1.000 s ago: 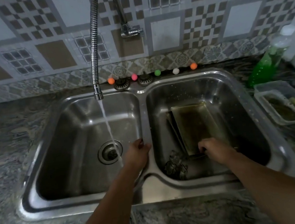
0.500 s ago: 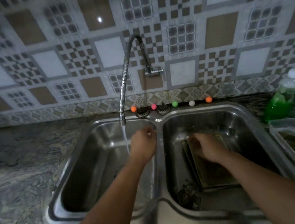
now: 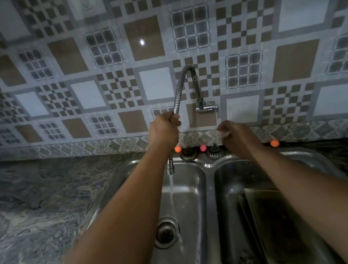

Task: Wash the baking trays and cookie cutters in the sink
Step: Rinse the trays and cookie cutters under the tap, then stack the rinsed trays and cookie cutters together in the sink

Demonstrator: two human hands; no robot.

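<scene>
1. Both hands have left the basins since the earlier frames: the left hand (image 3: 164,130) has gone up from the divider to the hose (image 3: 179,85), and the right hand (image 3: 237,136) has lifted off the tray (image 3: 272,224) toward the tap valve (image 3: 207,107).
2. Head view, hands: my left grips the hose low on its arc. My right hangs below the valve with fingers loosely curled, holding nothing that I can see.
3. Head view, task thing: the tray lies in the right basin of the sink (image 3: 207,165), long axis running away from me toward the wall, open face up. Cookie cutters I cannot make out.
4. Water (image 3: 173,197) falls from the nozzle (image 3: 170,169) into the left basin, near the drain (image 3: 166,232).
5. Risk, as I judge it: swinging the hose right while it runs could spray over the divider or counter (image 3: 46,200); a sharp pull may kink it or strain the wall fitting.
6. A wet grip could slip too.
</scene>
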